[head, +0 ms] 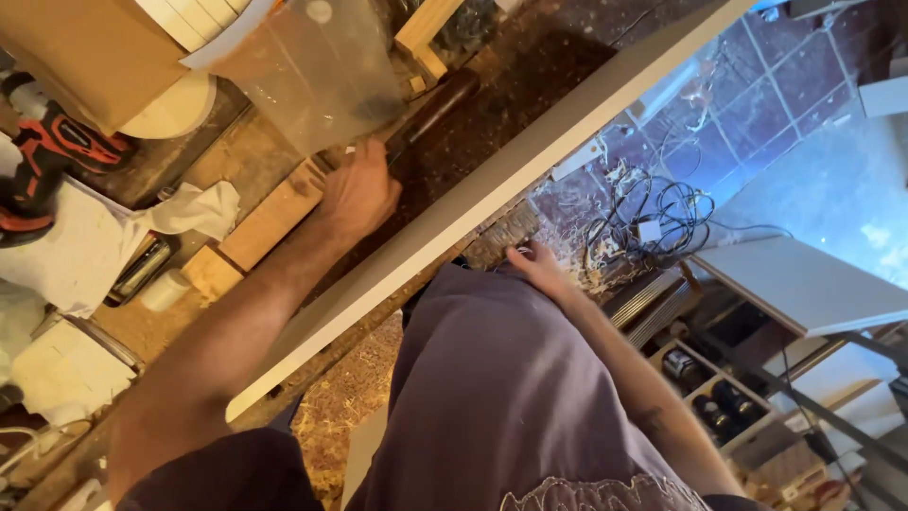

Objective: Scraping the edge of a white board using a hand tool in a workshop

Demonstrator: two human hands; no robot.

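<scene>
Fingers of left hand (357, 197) curled round dark tool handle (437, 106); right hand (535, 265) grip unclear.

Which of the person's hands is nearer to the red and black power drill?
The left. The left hand lies on the workbench near a dark handle, right of the power drill. The right hand is farther right, beyond the long white board, at the bench edge.
</scene>
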